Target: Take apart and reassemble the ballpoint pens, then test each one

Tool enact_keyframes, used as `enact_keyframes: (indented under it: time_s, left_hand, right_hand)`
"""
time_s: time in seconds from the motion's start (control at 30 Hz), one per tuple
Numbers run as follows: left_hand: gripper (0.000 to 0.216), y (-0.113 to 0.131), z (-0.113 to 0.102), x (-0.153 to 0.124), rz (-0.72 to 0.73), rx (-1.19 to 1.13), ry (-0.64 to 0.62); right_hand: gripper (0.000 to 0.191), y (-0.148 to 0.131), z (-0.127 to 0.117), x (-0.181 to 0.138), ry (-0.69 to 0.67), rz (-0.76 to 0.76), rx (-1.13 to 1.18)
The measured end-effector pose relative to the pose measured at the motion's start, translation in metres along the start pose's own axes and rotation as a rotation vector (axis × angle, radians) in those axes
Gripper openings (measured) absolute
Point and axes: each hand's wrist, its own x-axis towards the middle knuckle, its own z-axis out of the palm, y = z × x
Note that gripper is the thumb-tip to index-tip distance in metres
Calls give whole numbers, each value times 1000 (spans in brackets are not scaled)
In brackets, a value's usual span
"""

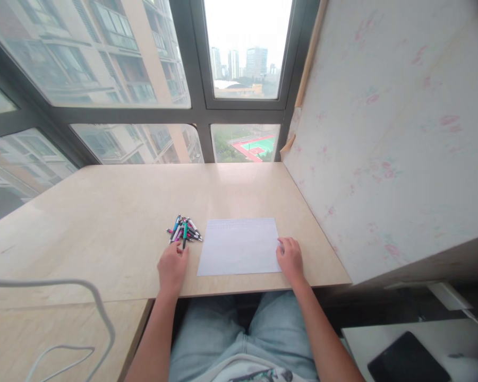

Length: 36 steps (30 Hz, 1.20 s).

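A white sheet of paper (240, 246) lies flat near the front edge of a pale wooden desk (115, 212). Just left of it is a small pile of several coloured pens (184, 229). My left hand (172, 267) rests on the desk right below the pile, fingers curled, its fingertips touching the nearest pen. My right hand (290, 258) sits at the paper's right edge with fingers curled down onto the sheet's border. Nothing is visibly lifted by either hand.
A large window (199, 101) runs along the desk's far side. A white partition panel (390, 138) walls off the right. A white cable (83, 318) loops over the lower desk at left. A dark tablet (408, 358) lies at bottom right.
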Motion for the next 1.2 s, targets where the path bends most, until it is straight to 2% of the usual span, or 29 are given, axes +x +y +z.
enact_keyframes:
  time_s: [0.23,0.33,0.4,0.5,0.6,0.67,0.87,0.97,1.03,1.1,1.2]
  left_hand:
    - [28,-8,1,6,73,38,-44]
    - [25,-11,-2,5,80,-21,-56]
    - [24,-12,-4,0,45,-118,-42]
    - [30,-6,-6,-14,-93,-355,-52]
    - [30,15,-4,-28,-221,-696,-171]
    - [28,37,1,-35,-254,-895,-282]
    - [24,111,19,-50,-340,-1306,-493]
    - [26,133,27,-58,-346,-1372,-546]
    - [26,141,32,-62,-326,-1359,-513]
    - [27,144,35,-63,-306,-1367,-452]
    - [28,146,33,-63,-312,-1377,-442]
  right_hand:
    - [24,1,0,-1,-8,27,58]
    - [23,1,-1,-2,-8,43,72]
    - [23,1,-2,-2,-9,48,76]
    - [22,1,-3,-2,-19,56,81]
    - [22,-1,-4,-2,-29,78,87]
    - [22,-3,-5,-1,-28,95,94]
    - [21,-6,-11,0,40,161,172]
    - [20,-17,-18,5,51,137,199]
    - [19,-34,-22,12,3,114,267]
    - [24,-58,-22,18,-95,133,417]
    - [37,-95,-12,24,-251,200,599]
